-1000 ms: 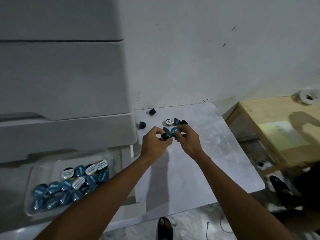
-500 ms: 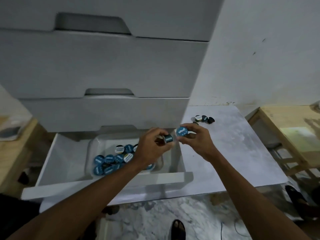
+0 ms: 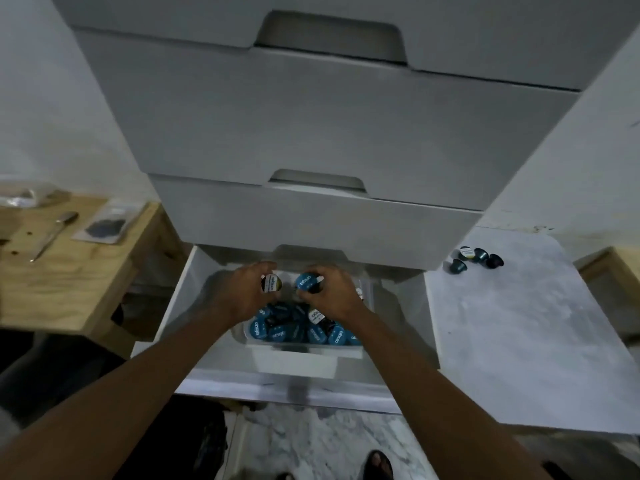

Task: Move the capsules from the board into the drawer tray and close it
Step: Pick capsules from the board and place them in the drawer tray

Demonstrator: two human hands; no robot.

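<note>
Both my hands hover over the clear tray (image 3: 304, 345) inside the open bottom drawer (image 3: 180, 306). My left hand (image 3: 242, 294) grips a capsule with a white and yellow lid (image 3: 271, 283). My right hand (image 3: 332, 292) grips a blue-lidded capsule (image 3: 306, 282). Below them the tray holds several blue capsules (image 3: 301, 330). On the white board (image 3: 526, 334) to the right, several dark capsules (image 3: 476, 258) lie near its far left corner.
Two shut grey drawers (image 3: 311, 133) stack above the open one. A wooden table (image 3: 62, 265) with a spoon (image 3: 55, 233) and a plastic packet (image 3: 105, 228) stands on the left. A second wooden table edge (image 3: 613, 271) shows far right. My feet (image 3: 377, 465) stand on marble floor.
Both hands carried capsules from the board leftward to over the drawer tray. My view swung left, so the drawer is now centred and the board sits at the right.
</note>
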